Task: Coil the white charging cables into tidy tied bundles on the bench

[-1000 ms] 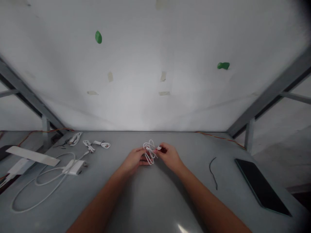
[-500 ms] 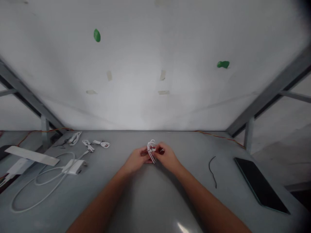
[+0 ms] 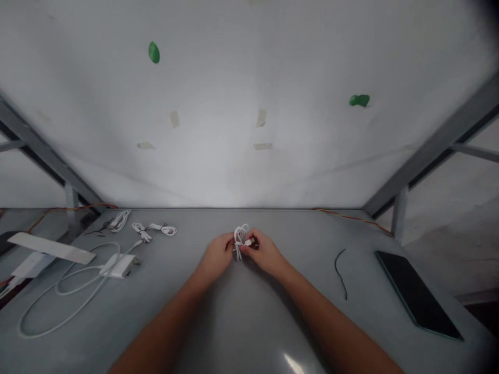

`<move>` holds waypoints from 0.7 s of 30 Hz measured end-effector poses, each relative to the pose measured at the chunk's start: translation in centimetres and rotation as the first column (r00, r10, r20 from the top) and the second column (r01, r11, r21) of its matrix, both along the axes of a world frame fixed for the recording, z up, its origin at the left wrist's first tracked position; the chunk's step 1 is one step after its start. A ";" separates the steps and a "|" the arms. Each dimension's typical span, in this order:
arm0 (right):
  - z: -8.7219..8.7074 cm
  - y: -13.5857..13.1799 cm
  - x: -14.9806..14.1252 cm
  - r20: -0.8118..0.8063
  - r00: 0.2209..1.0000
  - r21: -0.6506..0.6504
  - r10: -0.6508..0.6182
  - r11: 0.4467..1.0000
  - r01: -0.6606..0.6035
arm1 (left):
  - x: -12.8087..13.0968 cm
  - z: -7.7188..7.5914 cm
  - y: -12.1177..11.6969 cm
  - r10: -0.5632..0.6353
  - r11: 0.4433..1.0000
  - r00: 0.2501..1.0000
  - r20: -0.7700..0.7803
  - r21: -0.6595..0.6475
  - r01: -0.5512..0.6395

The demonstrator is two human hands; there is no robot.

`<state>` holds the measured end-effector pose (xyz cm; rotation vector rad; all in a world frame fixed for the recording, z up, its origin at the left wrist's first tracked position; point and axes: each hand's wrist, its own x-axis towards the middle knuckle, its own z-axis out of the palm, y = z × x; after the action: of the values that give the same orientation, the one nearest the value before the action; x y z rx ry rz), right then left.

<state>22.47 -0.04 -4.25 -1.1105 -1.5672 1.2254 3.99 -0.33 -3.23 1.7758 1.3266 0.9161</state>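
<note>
A coiled white USB cable is held between my two hands above the middle of the grey table. My left hand grips the loops from the left, its fingertips partly hidden behind them. On the other side my right hand pinches the cable near its white plug, which points up and to the right. A thin black twist tie lies loose to the right of my right forearm.
Bundled white cables lie at the back left. Nearer stand a white charger with a looped cable, and a white strip. A dark phone rests at the right. A pale wall rises behind the table.
The cable has been turned in my hands: its plug now tilts out toward the right. My left fingers have drawn in behind the loops. The other things lie where they were.
</note>
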 end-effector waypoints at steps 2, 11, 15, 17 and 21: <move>-0.4 0.1 -0.2 -0.045 0.997 -0.037 -0.060 0.998 0.058 | 0.0 -0.1 -0.1 0.014 0.998 0.995 -0.103 0.064 -0.008; 0.5 0.0 0.3 -0.045 0.999 -0.111 -0.021 0.994 0.016 | 0.0 0.6 -0.3 -0.035 0.995 0.979 -0.202 0.085 0.053; 1.1 0.2 0.9 0.057 0.997 -0.071 -0.045 0.996 0.049 | -0.3 0.5 0.0 -0.012 0.999 0.991 -0.133 0.028 0.016; 1.3 0.3 1.0 0.095 0.995 -0.029 -0.024 0.999 0.027 | -0.4 0.4 0.1 -0.016 1.000 0.997 -0.071 0.017 0.017; 1.4 0.4 0.9 0.096 0.995 0.065 -0.030 0.998 0.024 | 0.0 0.2 0.1 0.017 0.987 0.981 0.191 -0.158 0.014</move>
<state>23.42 0.36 -2.85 -1.1611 -1.6470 1.1111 4.04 -0.27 -3.05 1.5248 1.2406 0.9306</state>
